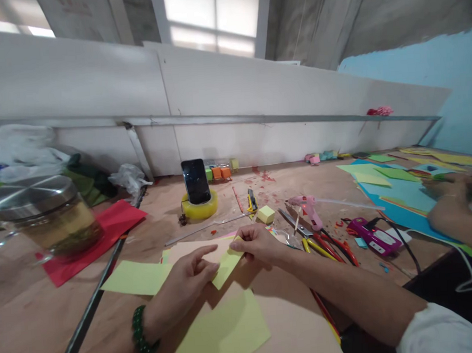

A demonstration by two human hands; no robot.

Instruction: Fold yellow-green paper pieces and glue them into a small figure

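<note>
Holding the yellow-green paper strip [227, 265] from both ends, you kept it just above the beige card sheet [192, 249]. On the left, your left hand [187, 286] pinched its lower end between thumb and forefinger, the other fingers curled. The strip lay between your hands, its long axis running from lower left up to upper right, toward the glue gun [307, 206]. On the right, your right hand [258, 243] pinched the upper end with fingertips pressed together. Both hands were equally near it.
</note>
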